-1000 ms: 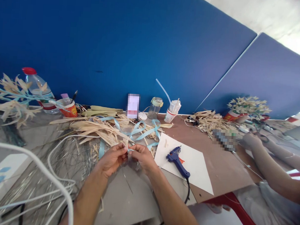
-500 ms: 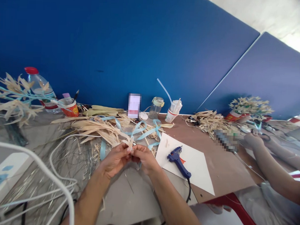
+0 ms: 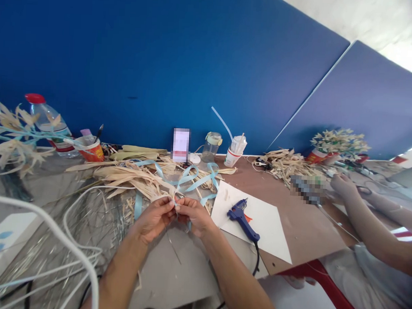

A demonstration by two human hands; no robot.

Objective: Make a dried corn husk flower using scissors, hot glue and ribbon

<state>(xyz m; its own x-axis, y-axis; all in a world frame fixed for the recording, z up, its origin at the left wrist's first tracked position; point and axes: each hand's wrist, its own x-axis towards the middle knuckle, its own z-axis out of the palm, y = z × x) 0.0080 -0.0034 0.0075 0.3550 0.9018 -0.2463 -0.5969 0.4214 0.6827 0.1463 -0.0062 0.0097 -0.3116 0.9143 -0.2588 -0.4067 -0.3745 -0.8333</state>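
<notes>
My left hand (image 3: pixel 158 216) and my right hand (image 3: pixel 193 214) meet over the near middle of the table, their fingertips pinched together around a thin stem. Pale blue ribbon (image 3: pixel 190 175) runs up and back from the fingertips in loops. A thin wire (image 3: pixel 174 247) points down toward me below the hands. Dried husk strips (image 3: pixel 130 175) lie just behind and left of my left hand. A blue glue gun (image 3: pixel 243 220) rests on a white sheet (image 3: pixel 274 230) to the right of my right hand. The fingers hide most of the held piece.
Loose wires (image 3: pixel 104 214) and a white cable (image 3: pixel 46 216) spread over the left side near a power strip (image 3: pixel 7 237). A bottle (image 3: pixel 53 125), cups and a phone (image 3: pixel 181 145) stand along the blue partition. Another person's arms (image 3: pixel 367 211) work at the right.
The whole view has shifted slightly, so most things appear a little further left. My fingertips stay together, with a small change in their pinch on the stem.
</notes>
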